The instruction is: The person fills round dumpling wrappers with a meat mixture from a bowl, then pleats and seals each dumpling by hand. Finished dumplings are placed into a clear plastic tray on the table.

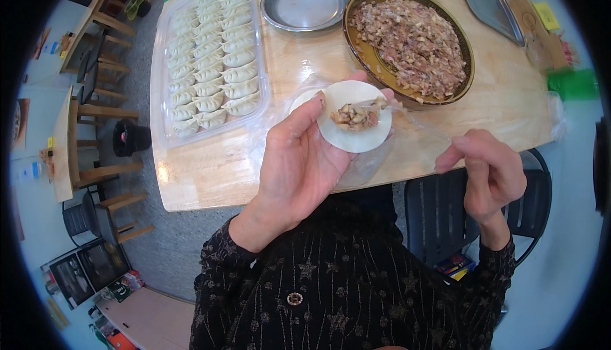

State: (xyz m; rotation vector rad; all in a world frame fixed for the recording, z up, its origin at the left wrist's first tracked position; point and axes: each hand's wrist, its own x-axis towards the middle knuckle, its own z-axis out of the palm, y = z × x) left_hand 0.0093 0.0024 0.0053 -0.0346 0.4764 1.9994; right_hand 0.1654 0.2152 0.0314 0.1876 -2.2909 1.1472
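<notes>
My left hand holds a round white dumpling wrapper on its palm and fingers, with the thumb over the wrapper's edge. A small heap of chopped filling lies on the middle of the wrapper. In my right hand, held to the right, is the thin handle of a clear utensil, apparently a plastic spoon. Its tip reaches the filling. Beyond my fingers stands a brown bowl with minced meat filling. Under my left hand is a clear plastic bag, partly hidden.
A clear plastic tray at the left holds rows of pleated dumplings. At the back are a round metal dish and a grey metal tray. A black chair stands by the near edge of the wooden table.
</notes>
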